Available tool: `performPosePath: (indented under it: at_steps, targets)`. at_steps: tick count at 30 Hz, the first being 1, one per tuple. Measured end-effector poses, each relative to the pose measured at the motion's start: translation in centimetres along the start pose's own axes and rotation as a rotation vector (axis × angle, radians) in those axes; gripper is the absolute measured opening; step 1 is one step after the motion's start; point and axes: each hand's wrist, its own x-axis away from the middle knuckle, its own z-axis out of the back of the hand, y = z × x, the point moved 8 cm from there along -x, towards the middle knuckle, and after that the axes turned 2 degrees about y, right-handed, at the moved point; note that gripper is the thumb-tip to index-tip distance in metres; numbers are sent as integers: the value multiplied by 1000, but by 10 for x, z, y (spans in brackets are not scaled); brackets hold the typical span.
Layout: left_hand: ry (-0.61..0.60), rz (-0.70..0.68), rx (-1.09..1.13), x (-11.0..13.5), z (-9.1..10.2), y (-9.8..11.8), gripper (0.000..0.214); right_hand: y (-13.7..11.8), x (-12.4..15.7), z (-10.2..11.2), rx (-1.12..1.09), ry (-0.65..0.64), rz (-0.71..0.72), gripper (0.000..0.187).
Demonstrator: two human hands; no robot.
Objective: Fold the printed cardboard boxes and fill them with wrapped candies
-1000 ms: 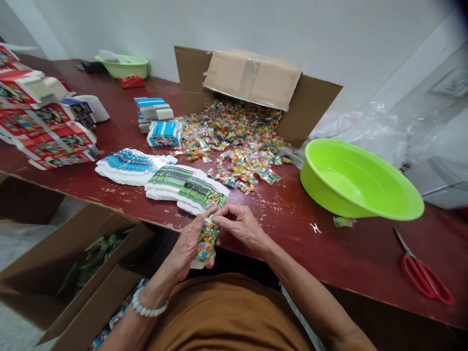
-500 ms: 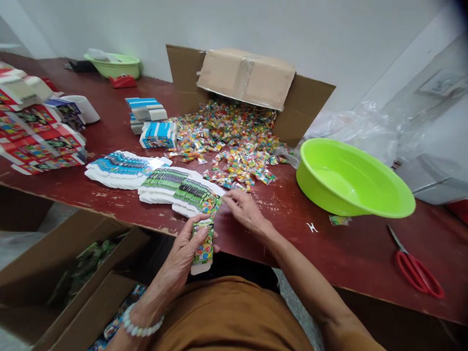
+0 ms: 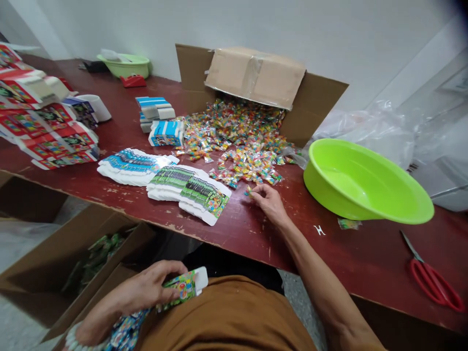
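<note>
Low by my body, my left hand (image 3: pixel 148 287) is wrapped round a small green printed carton (image 3: pixel 185 286), whose white end flap stands out to the right. On the table, my right hand (image 3: pixel 269 204) pinches a small clear-wrapped candy packet (image 3: pixel 248 191) between thumb and fingertips. Just beyond it spreads a heap of colourful candy packets (image 3: pixel 252 163). Left of this hand, a fanned row of flat green cartons (image 3: pixel 193 187) lies against a row of flat blue cartons (image 3: pixel 131 163).
The heap spills from a tipped cardboard box (image 3: pixel 256 75). A lime-green basin (image 3: pixel 365 180) and red-handled scissors (image 3: pixel 433 282) are on the right. Red cartons (image 3: pixel 54 126) are stacked at left, with blue cartons (image 3: pixel 166 132) nearer the middle. Below the table edge stands an open cardboard box (image 3: pixel 47 263).
My left hand has moved down and left off the table edge with the green carton. My right hand has shifted right from the green cartons towards the heap and now holds a candy packet.
</note>
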Motion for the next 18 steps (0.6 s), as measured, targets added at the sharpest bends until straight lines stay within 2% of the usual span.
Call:
performPosePath:
  at_steps: [3, 5, 7, 10, 12, 15, 18]
  targets:
    - [42, -61, 236, -3, -6, 28, 25, -36, 34, -24, -376, -248, 34, 19]
    - [52, -127, 358, -9, -13, 48, 26, -68, 57, -40, -476, -378, 120, 15]
    - [44, -191, 386, -14, -22, 65, 26, -91, 70, -47, -440, -371, 212, 15]
    - [62, -238, 363, -16, -32, 79, 31, -103, 73, -49, -331, -273, 271, 22]
    - [78, -233, 352, -15, -37, 82, 38, -105, 71, -48, -321, -261, 274, 24]
    - [104, -247, 411, -16, -40, 84, 41, -108, 71, -47, -358, -318, 298, 26]
    - [142, -279, 499, -18, -41, 85, 42, -115, 72, -41, -354, -298, 370, 15]
